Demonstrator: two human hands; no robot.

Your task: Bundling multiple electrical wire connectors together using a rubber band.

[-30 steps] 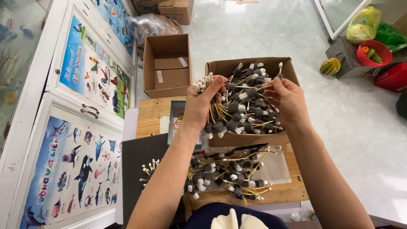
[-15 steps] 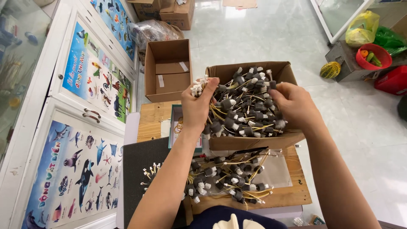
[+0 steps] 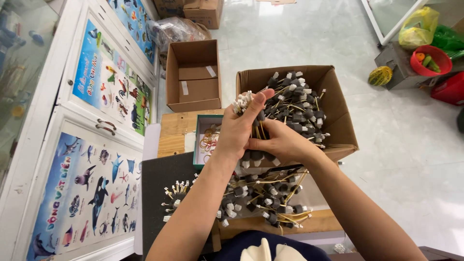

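The left hand is closed around a bundle of small wired parts, their white tips sticking out above its fingers. Touching it on the right, the right hand clasps dark-capped parts, just before the full cardboard box.

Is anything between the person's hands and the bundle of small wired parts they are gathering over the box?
Nothing visible. The left hand already grips the bundle of wired parts, and the right hand presses against the same cluster from below, above the open cardboard box.
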